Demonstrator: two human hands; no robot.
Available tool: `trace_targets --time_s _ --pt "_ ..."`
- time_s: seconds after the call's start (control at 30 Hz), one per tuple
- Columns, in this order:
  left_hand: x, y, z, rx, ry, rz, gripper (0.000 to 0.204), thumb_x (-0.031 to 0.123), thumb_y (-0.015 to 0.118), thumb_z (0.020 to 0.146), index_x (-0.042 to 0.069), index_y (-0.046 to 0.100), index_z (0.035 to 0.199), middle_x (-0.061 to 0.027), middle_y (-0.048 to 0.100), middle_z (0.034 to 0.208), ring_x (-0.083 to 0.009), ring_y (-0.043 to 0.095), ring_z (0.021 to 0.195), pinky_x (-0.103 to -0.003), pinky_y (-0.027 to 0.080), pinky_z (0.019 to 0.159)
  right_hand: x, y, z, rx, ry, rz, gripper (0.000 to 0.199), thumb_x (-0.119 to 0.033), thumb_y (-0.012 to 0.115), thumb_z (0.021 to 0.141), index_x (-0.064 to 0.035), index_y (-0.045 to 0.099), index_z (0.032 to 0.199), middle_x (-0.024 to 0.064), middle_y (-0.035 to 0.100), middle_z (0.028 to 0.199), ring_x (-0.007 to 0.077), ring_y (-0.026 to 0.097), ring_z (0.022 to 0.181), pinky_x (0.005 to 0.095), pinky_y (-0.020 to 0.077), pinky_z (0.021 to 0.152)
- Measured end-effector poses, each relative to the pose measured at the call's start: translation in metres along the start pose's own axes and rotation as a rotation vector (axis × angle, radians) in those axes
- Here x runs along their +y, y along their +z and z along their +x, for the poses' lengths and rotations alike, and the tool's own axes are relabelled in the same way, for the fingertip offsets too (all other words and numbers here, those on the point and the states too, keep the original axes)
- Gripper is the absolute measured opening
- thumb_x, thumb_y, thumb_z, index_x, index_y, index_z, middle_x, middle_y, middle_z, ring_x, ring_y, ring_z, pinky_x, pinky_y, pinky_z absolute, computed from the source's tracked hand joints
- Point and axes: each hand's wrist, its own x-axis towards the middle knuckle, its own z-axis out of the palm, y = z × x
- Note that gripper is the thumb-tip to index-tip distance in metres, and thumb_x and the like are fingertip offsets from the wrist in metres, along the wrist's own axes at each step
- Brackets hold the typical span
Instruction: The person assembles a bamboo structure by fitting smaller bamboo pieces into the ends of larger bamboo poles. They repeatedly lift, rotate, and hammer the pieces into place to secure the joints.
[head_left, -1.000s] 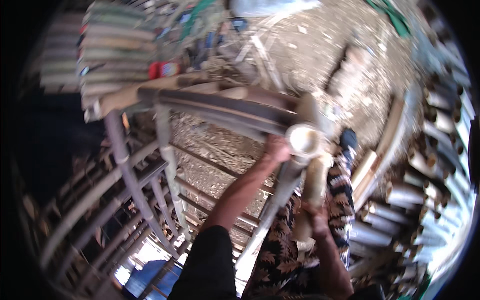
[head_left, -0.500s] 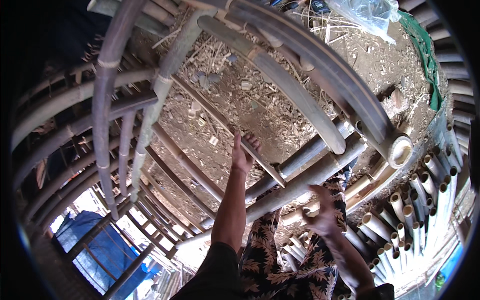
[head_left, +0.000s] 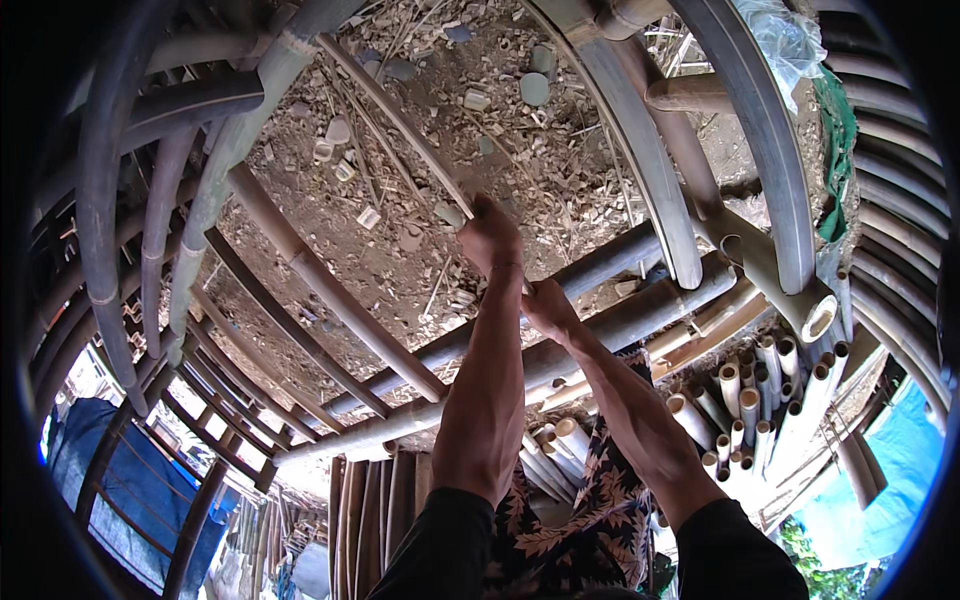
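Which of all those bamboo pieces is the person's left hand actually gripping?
Start at the two long grey poles that cross the frame's middle. Just above them the left hand closes on a thin bamboo stick running up-left over the chip-strewn ground. It is far slimmer than the thick poles around it.

Daylight is spread evenly over the dirt ground, and only soft shadows are cast there. The bamboo poles are bent strongly toward the rim by the fisheye lens, and the corners are blacked out. The upper left is left dim. Slight softness is seen at the edges, while the centre is kept sharp. No glare is produced.
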Motion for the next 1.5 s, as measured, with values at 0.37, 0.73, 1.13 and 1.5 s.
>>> trace_targets --time_s 0.37,0.73,1.13,1.5 --pt "0.002 -0.019 0.010 -0.504 -0.296 -0.682 0.045 0.052 0.069 0.084 0.018 0.043 0.068 0.0068 0.031 0.055 -0.0078 0.028 0.042 -0.027 0.025 0.040 0.023 0.014 0.001 0.162 0.004 0.044 0.034 -0.027 0.064 0.079 0.0005 0.055 0.062 0.0037 0.049 0.051 0.0092 0.045 0.053 0.0366 0.0348 0.046" --pt "-0.017 -0.016 0.029 -0.530 -0.217 -0.635 0.036 0.032 0.062 0.089 0.015 0.043 0.064 0.0024 0.039 0.050 -0.0121 0.038 0.039 -0.031 0.032 0.038 -0.001 0.031 -0.007 0.378 0.131 -0.177 0.033 -0.037 0.062 0.084 -0.0049 0.069 0.084 0.0235 0.068 0.081 0.0417 0.067 0.082 0.0490 0.0544 0.068" --pt "-0.117 -0.071 -0.032 -0.992 0.084 0.102 0.037 0.036 0.068 0.088 0.005 0.065 0.108 -0.0014 0.065 0.094 -0.0116 0.058 0.086 -0.029 0.047 0.077 0.182 -0.072 -0.174 0.949 -0.088 -0.091 0.066 -0.010 0.071 0.074 -0.0013 0.042 0.132 0.0231 0.052 0.117 0.0385 0.052 0.112 0.0466 0.0461 0.094" --pt "-0.164 -0.082 -0.066 -0.916 0.148 0.239 0.045 0.038 0.058 0.093 0.001 0.061 0.118 -0.0064 0.064 0.106 -0.0150 0.056 0.099 -0.031 0.042 0.091 0.553 -0.301 -0.023 0.993 0.536 0.037 0.118 -0.051 0.079 0.070 0.0134 0.014 0.145 0.0362 0.035 0.142 0.0470 0.035 0.134 0.0453 0.0339 0.110"
